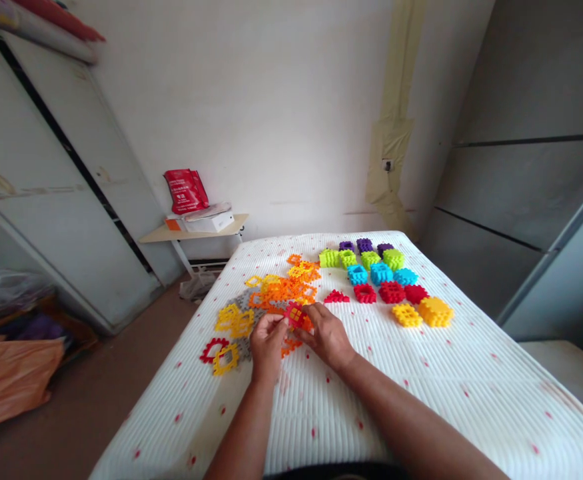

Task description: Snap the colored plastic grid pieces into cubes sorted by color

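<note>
Between both hands is a red building piece [295, 313] with a window-like grid, tilted up above the bed. My left hand [267, 340] pinches its left edge between thumb and fingers. On its right side, the fingers of my right hand [324, 332] close on the same piece. Right behind and under the hands spreads a loose heap of orange pieces [286, 290], with grey pieces [244, 307] partly covered among them. Yellow pieces [228, 319] lie left of my left hand, near a red frame piece [214, 350].
Stacks sorted by colour stand to the right: yellow [436, 311], red [392, 292], blue [381, 273], green [394, 259] and purple [364, 245]. They rest on a white ribbed bed cover [401, 400]. Beyond the bed, a small table [196, 232] holds a red bag [186, 191].
</note>
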Demonstrator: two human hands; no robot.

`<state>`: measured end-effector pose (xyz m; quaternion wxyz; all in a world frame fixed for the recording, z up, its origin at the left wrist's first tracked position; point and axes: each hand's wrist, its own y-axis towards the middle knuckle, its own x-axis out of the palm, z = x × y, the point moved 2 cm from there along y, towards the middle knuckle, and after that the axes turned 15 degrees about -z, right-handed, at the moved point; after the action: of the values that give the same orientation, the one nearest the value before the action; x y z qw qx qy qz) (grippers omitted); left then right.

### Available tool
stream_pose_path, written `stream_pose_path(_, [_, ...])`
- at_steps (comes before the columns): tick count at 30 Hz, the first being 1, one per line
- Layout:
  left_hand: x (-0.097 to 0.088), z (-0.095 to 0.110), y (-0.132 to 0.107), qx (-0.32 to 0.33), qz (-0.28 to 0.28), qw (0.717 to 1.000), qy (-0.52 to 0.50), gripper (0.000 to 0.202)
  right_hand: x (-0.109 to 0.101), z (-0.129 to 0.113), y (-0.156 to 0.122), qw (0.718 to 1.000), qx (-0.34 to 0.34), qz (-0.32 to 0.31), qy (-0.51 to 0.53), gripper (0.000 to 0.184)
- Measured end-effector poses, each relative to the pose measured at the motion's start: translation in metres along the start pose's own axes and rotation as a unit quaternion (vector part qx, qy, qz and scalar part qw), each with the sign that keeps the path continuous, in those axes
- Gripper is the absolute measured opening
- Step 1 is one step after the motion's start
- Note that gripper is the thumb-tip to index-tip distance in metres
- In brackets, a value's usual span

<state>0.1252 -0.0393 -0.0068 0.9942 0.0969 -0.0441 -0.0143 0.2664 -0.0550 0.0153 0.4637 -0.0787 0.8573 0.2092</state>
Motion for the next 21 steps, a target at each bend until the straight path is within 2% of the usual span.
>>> stream_pose_path(3, [0.0,-0.002,0.001,-0.013,-0.015,1.0,0.002,0.026,0.0,-0.001,0.0,1.0,0.007,-0.004,0.005,0.032])
stream_pose_path(6, [0.0,-0.001,0.0,0.003,-0.007,0.999,0.032,0.03,-0.005,0.003,0.0,1.0,-0.001,0.002,0.025,0.029])
stream_pose_path(10, [-0.004,-0.001,-0.001,0.04,0.006,0.993,0.113,0.034,-0.024,0.027,-0.003,0.998,0.019,0.053,0.004,0.022])
stream_pose_path(15, [-0.008,-0.006,0.0,0.093,-0.004,0.976,0.198,0.026,-0.058,0.079,-0.014,0.971,0.161,0.151,-0.097,0.023])
stream_pose_path(18, [-0.008,-0.006,0.0,0.103,-0.01,0.973,0.207,0.025,-0.069,0.1,-0.021,0.945,0.253,0.153,-0.141,0.024])
stream_pose_path(21, [-0.008,-0.008,-0.001,0.096,-0.016,0.971,0.218,0.025,-0.07,0.108,-0.024,0.924,0.315,0.13,-0.177,0.023])
